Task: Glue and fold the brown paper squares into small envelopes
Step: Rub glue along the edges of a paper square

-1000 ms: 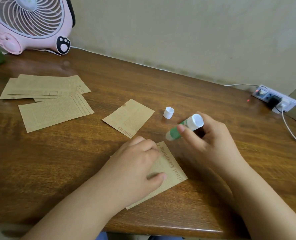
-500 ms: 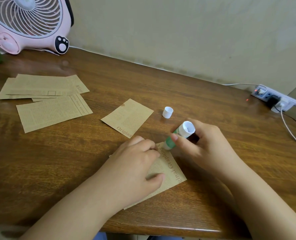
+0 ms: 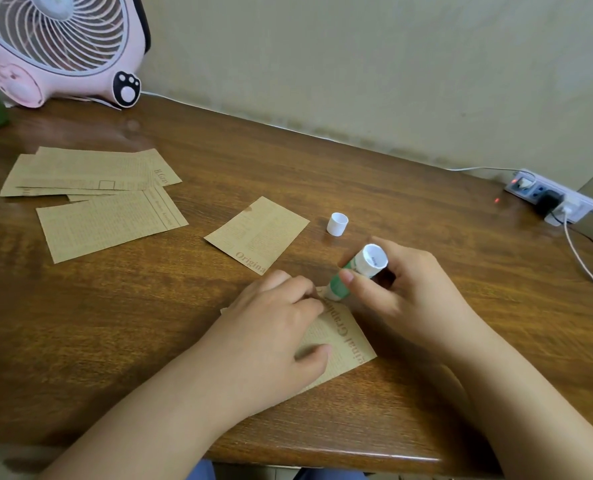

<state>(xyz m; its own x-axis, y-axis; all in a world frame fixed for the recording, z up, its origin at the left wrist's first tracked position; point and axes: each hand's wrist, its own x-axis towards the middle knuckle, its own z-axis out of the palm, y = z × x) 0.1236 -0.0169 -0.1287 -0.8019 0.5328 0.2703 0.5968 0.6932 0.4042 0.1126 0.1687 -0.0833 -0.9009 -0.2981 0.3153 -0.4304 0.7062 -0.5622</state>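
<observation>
Green glue stick (image 3: 354,273) has dropped onto the brown paper (image 3: 340,337).

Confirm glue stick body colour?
Green body on the glue stick, with a white end toward the camera; right hand holds it. Head view, the only one.

Pink fan (image 3: 50,46) sits at the wooden desk's (image 3: 392,209) far left corner; a white power strip (image 3: 551,199) lies far right, cables trailing.

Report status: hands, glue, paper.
Left hand presses paper flat. Right hand grips glue stick, tip at paper's far corner. Cap off, clear.
</observation>
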